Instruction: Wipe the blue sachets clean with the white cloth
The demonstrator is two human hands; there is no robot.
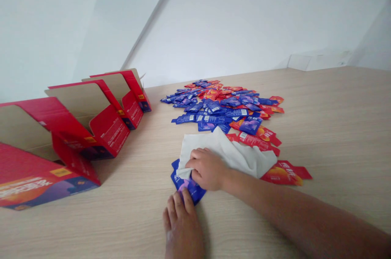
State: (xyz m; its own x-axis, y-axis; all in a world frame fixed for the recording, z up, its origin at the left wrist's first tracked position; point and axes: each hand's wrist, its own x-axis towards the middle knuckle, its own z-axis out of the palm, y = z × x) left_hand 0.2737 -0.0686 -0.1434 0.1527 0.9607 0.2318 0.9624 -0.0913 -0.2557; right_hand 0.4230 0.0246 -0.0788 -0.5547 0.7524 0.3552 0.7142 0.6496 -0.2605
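Extending bare right forearm (284,210) diagonally from lower right. Holding right hand (209,168) back upward, with curled fingers pointing left, closed in grip. Reaching up from bottom edge with left hand (183,224), back upward, with lightly bent fingers pointing forward, tips lowered. Placing both hands near each other, without touching, left nearer body.

Right hand (209,169) gripping pale cloth (226,149), left hand (184,222) on blue packet (194,189), open red boxes (91,122) alongside

Matt cloth (226,149), glossy plastic-looking packets (214,118), cardboard boxes (100,128), wood-grain table (131,202).
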